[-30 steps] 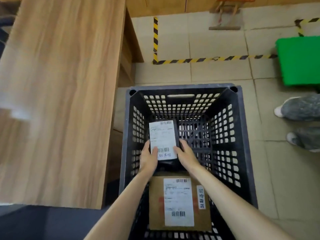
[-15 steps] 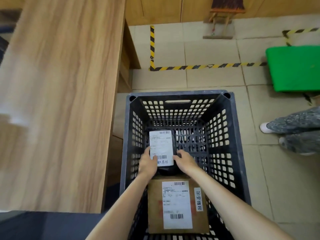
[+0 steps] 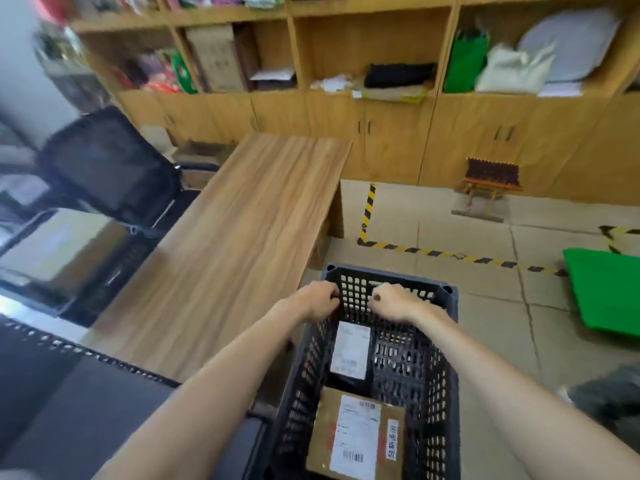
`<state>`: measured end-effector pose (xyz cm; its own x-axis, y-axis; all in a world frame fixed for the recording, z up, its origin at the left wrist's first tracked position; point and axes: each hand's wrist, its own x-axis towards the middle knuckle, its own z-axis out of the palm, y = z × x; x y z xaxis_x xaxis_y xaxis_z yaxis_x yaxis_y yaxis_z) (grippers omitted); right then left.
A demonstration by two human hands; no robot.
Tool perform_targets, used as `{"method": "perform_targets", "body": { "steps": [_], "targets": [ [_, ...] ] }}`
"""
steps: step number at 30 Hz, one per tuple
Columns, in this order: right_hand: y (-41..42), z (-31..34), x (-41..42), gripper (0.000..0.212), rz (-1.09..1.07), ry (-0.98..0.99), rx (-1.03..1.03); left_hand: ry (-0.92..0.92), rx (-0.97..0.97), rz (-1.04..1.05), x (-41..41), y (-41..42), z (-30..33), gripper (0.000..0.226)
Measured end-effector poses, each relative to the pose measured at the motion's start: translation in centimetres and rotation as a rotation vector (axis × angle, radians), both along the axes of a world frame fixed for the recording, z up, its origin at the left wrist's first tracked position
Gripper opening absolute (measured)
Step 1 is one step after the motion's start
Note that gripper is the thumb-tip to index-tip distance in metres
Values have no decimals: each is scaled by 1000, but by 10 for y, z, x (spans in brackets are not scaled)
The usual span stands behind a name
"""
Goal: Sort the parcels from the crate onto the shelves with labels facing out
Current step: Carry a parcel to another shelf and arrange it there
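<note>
Black plastic crate (image 3: 433, 393) on the tiled floor (image 3: 485, 306) just beside the wooden desk (image 3: 225, 271). Both hands curled with nothing in them, raised above the crate's far end: left hand (image 3: 320, 299), right hand (image 3: 393, 301), a gap between them. Inside the crate: black parcel (image 3: 349, 358) with white label up, and brown cardboard parcel (image 3: 356, 438) nearer the person, label up. Wooden shelves (image 3: 367, 50) along the far wall hold bags and boxes, blurred.

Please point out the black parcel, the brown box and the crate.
black parcel (image 3: 350, 355): head view, on its white label.
brown box (image 3: 356, 437): head view, on its shipping label.
crate (image 3: 449, 341): head view, on its right rim.
</note>
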<state>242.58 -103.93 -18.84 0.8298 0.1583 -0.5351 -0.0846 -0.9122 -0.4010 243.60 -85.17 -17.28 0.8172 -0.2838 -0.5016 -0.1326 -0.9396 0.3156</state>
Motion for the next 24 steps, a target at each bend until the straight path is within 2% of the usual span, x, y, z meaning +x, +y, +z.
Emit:
{"method": "perform_targets", "body": {
  "steps": [4,7,13,16,24],
  "targets": [
    [21,66,13,40,188,-118,7,-144,68,49,-24,28,76,39],
    [50,104,15,34,281,-205,45,-210,73,133,-46,55,113,41],
    [144,150,-24,20,546,-355,70,-305,164,332,-118,137,148,40],
    [195,170,-47,31,657,-447,103,-331,188,423,-159,183,169,40],
    [355,238,-155,28,1040,-590,162,-482,210,829,-313,285,212,25]
  ]
}}
